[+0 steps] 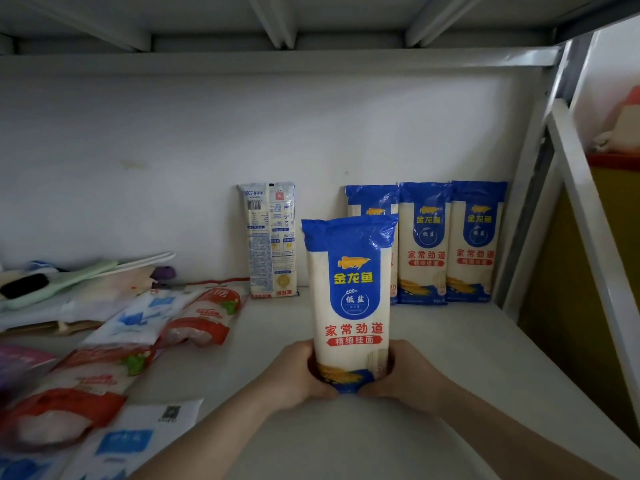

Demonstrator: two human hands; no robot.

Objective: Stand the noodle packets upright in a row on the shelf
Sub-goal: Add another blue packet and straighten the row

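Gripping bottom of tall blue-and-white plastic noodle packet (349, 306): left hand (298, 372) and right hand (408, 372), fingers curled tight round base, packet upright, mid-shelf, near side. Far right against wall: three matching upright packets (450, 244). White metal shelf (433, 341). Risk: low grip, top-heavy, could tip on release, topple row.

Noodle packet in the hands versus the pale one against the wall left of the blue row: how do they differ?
The held packet shows its blue front; the pale packet shows its printed back with a barcode. The held packet is gripped at its base by the left hand and right hand, out front; the pale packet leans alone against the back wall. Both are upright.
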